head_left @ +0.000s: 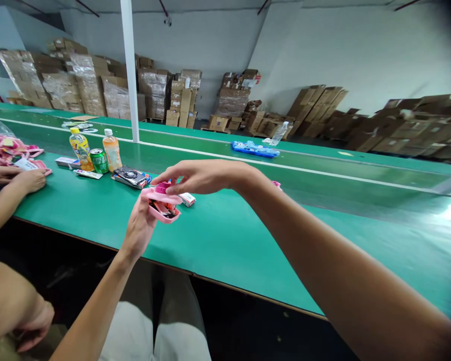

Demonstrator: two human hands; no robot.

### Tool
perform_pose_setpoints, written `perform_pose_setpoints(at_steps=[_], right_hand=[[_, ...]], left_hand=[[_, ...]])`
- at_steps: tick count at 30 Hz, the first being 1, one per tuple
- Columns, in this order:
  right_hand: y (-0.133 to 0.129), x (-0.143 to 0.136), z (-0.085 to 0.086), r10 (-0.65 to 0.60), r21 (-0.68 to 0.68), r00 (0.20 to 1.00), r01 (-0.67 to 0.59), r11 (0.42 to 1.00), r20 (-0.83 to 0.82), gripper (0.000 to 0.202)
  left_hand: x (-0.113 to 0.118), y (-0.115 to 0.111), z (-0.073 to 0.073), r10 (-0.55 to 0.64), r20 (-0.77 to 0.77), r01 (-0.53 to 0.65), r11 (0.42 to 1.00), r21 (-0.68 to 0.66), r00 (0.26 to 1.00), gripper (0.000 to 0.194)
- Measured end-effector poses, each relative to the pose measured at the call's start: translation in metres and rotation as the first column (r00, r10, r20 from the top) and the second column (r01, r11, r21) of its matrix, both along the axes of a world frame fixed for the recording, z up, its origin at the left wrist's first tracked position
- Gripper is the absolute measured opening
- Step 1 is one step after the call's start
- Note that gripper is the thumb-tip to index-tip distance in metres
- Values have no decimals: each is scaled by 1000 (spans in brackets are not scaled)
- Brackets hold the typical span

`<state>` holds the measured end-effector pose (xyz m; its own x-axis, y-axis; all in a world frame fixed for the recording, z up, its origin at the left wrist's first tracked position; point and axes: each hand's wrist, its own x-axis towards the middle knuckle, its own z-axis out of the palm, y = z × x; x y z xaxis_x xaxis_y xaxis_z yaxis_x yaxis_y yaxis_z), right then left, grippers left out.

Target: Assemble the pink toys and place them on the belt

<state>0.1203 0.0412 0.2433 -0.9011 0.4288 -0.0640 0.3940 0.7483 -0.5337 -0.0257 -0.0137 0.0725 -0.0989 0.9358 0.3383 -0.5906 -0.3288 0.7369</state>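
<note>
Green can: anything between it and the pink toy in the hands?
In the head view, a black gadget in open packaging lies on the green table between the green can and the pink toy.

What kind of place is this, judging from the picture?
Probably a factory assembly line inside a warehouse: a long green conveyor table, stacked cardboard boxes along the wall, and both hands, left hand and right hand, holding a pink plastic part.

L hand (pixel 141 228) grips pink toy (pixel 163 205) from below, R hand (pixel 199 176) pinching its top, over green bench (pixel 229 240).
</note>
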Motion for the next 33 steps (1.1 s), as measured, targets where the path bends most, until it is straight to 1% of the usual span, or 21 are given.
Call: perform_pose_setpoints(at_steps=[4,7,9,10,11,12,13,14,15,16,17,18,19,20,21,22,24,26,28,30,33], right_hand=[[8,5,-4,17,-100,999,-21,995,-40,29],[11,12,-11,-13,-129,995,1,992,-97,32],[11,16,-19,-25,-132,994,11,991,-103,34],[8,17,-24,-46,-121,993,33,992,-109,35],[3,17,-30,-106,-84,985,95,992,-138,35],[-4,17,-38,-209,-20,957,209,978,-199,31],[-14,17,-47,-340,53,893,371,927,-294,24],[-25,16,-58,-462,105,792,540,835,-400,21],[-36,15,-70,-551,125,666,687,716,-503,30],[-46,15,-84,-602,111,551,784,610,-578,41],[-55,14,-96,-627,74,472,831,552,-620,48],[-61,14,-108,-638,15,406,850,526,-654,54],[-64,14,-118,-649,-65,357,844,532,-672,61],[-64,15,-125,-660,-154,321,816,557,-679,70],[-63,15,-130,-674,-242,306,769,591,-673,75],[-60,16,-133,-687,-317,318,709,629,-653,73],[-55,17,-136,-692,-399,363,614,681,-624,56],[-51,17,-137,-680,-395,367,602,694,-635,44],[-51,16,-140,-673,-377,329,630,679,-662,43],[-52,14,-143,-673,-376,317,636,674,-669,44],[-51,11,-145,-681,-371,350,635,677,-644,42]], left_hand=[[3,-6,1,-10,59,14,997,-80,998,45],[7,-11,2,-8,81,18,992,-123,997,48],[10,-12,4,14,68,-4,990,-142,998,49],[13,-12,5,36,57,-27,988,-150,998,48],[15,-11,6,68,50,-60,986,-157,996,47],[18,-9,7,109,48,-100,981,-165,993,47],[21,-7,7,151,50,-140,975,-170,987,47],[24,-5,8,187,53,-176,969,-171,981,48],[26,-4,7,211,52,-199,965,-169,976,49],[29,-3,6,213,44,-204,965,-164,976,51],[31,-2,4,197,22,-191,969,-156,980,53],[33,-2,1,170,-14,-170,975,-144,985,56],[34,-3,-3,142,-61,-149,980,-132,988,59],[35,-4,-7,117,-114,-131,984,-122,987,61],[36,-6,-11,101,-166,-120,986,-114,981,64],[37,-7,-15,97,-211,-122,987,-108,973,66],[38,-11,-22,107,-255,-139,984,-108,961,72],[39,-13,-26,112,-240,-143,983,-115,964,78],[39,-13,-29,105,-212,-132,984,-118,972,80],[37,-12,-30,84,-204,-112,985,-129,975,75],[33,-10,-34,62,-193,-91,985,-144,979,68]])
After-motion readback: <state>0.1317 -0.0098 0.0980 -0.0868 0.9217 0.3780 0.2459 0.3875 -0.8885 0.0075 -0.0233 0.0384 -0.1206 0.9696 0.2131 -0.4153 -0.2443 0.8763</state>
